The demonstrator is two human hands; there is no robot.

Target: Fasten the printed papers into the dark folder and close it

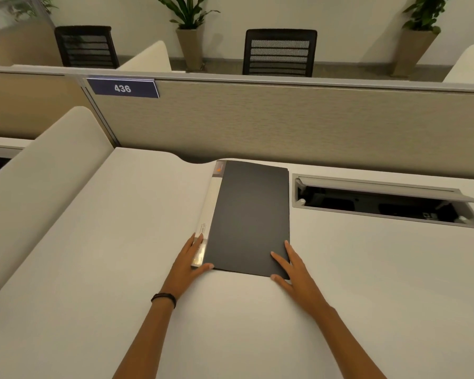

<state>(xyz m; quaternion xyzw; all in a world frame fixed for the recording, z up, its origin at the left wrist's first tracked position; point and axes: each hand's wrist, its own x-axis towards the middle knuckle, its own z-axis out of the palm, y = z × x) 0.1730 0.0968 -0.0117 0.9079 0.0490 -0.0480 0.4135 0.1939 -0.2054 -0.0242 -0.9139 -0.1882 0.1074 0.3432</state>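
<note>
One closed rectangular folder (251, 214), matte dark, on smooth pale surface (115, 242), left hand (188, 265) and right hand (294, 270) flat, unclenched, on near corners

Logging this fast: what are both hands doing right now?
Left hand: open, fingers flat along the spine edge of the dark folder.
Right hand: open, fingers flat on its cover.

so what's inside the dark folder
The dark folder lies closed on the desk, so its inside is covered. Only a white strip shows along its left edge; whether anything is fastened in there cannot be seen.
</note>
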